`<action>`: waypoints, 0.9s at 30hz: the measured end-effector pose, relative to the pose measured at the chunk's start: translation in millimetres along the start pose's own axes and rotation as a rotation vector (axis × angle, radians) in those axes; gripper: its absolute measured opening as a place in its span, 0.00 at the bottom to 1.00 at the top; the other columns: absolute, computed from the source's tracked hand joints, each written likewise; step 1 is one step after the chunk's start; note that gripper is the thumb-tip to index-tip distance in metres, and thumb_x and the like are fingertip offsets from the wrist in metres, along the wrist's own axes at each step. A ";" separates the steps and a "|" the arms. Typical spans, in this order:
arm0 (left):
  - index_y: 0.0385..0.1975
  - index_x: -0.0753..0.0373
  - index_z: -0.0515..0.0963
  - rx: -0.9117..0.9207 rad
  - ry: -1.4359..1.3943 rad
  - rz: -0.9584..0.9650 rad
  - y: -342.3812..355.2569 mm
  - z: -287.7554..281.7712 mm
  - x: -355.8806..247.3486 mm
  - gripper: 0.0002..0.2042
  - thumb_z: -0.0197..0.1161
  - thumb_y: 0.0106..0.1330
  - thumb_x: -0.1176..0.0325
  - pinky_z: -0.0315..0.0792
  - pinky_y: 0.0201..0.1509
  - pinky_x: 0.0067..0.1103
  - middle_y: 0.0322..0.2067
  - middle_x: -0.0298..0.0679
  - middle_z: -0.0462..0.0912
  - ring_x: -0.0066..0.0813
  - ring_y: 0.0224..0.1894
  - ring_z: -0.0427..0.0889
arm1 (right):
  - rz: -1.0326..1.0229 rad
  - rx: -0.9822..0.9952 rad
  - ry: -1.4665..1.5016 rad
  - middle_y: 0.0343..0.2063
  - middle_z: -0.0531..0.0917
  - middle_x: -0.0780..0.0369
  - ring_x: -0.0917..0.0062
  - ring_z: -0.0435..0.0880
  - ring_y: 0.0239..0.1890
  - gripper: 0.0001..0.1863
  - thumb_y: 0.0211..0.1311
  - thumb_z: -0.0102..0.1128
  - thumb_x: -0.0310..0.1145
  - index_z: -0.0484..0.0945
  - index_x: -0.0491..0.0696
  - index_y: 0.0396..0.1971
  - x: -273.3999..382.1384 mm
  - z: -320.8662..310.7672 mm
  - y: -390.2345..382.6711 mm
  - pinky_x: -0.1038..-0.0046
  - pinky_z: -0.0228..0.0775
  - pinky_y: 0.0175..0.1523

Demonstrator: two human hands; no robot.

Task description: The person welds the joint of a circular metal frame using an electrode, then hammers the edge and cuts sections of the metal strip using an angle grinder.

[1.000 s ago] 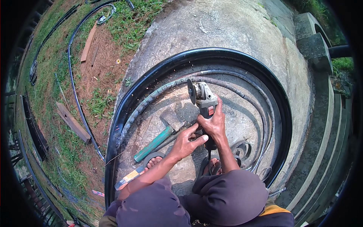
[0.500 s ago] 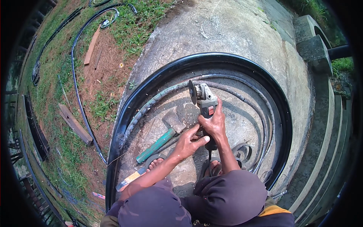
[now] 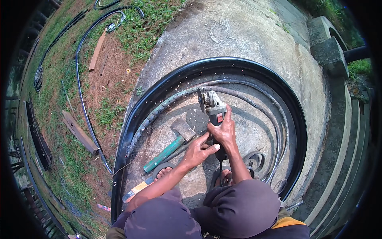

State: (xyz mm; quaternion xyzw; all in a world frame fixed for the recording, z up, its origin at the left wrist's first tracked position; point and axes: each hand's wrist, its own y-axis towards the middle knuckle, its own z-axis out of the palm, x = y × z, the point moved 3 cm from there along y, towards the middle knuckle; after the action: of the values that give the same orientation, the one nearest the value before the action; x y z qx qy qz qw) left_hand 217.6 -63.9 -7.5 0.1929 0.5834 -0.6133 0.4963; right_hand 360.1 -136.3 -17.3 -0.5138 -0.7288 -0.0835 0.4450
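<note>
In my right hand (image 3: 224, 131) I grip an angle grinder (image 3: 213, 104) by its dark body, index finger stretched along the side. My left hand (image 3: 195, 153) closes around the rear of the same grinder, its thumb across the body; the other fingertips are partly hidden. The grinder's disc (image 3: 200, 99) stands on edge against or just beside a curved, notched strip (image 3: 165, 102); contact is hard to make out. Bright specks scatter around it. A hammer with a green handle (image 3: 164, 154) lies on the concrete left of my hands, beside my sandalled foot.
A thick black curved band (image 3: 292, 99) arches around the work on the concrete (image 3: 238, 36). A round metal piece (image 3: 256, 161) lies by my right knee. Wooden boards (image 3: 79, 132) and black tubing (image 3: 78, 71) lie on the grass at left. Concrete steps (image 3: 338, 159) run along the right.
The grinder and my right hand have shifted slightly left and down. More bright specks are scattered over the band and ground to the left. My left hand stays almost in place.
</note>
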 end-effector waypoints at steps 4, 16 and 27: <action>0.72 0.78 0.54 0.044 0.009 -0.038 -3.2 0.2 -11.6 0.46 0.72 0.63 0.57 0.74 0.60 0.26 0.66 0.58 0.69 0.35 0.55 0.81 | -0.006 -0.004 -0.002 0.35 0.87 0.46 0.49 0.88 0.37 0.53 0.45 0.67 0.37 0.48 0.45 0.72 -2.5 -0.2 -0.6 0.55 0.79 0.46; 0.72 0.79 0.52 0.048 -0.011 -0.028 -5.0 -2.0 -13.8 0.46 0.72 0.63 0.59 0.74 0.61 0.27 0.68 0.59 0.66 0.37 0.59 0.79 | -0.027 -0.019 0.060 0.34 0.87 0.47 0.49 0.88 0.37 0.52 0.46 0.67 0.36 0.49 0.46 0.71 12.0 -2.5 -4.6 0.56 0.79 0.47; 0.69 0.74 0.64 0.033 0.112 -0.071 -9.3 -11.0 -8.7 0.40 0.70 0.64 0.53 0.70 0.66 0.30 0.65 0.57 0.72 0.43 0.62 0.77 | -0.006 0.013 0.097 0.38 0.87 0.47 0.52 0.89 0.41 0.53 0.46 0.68 0.37 0.48 0.45 0.73 -0.7 -4.9 -16.5 0.59 0.79 0.50</action>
State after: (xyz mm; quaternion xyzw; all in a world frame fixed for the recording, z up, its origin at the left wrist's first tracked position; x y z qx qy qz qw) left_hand 209.9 -52.2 1.7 0.2142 0.6067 -0.6283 0.4374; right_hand 349.3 -147.2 -9.4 -0.5041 -0.7083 -0.1051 0.4828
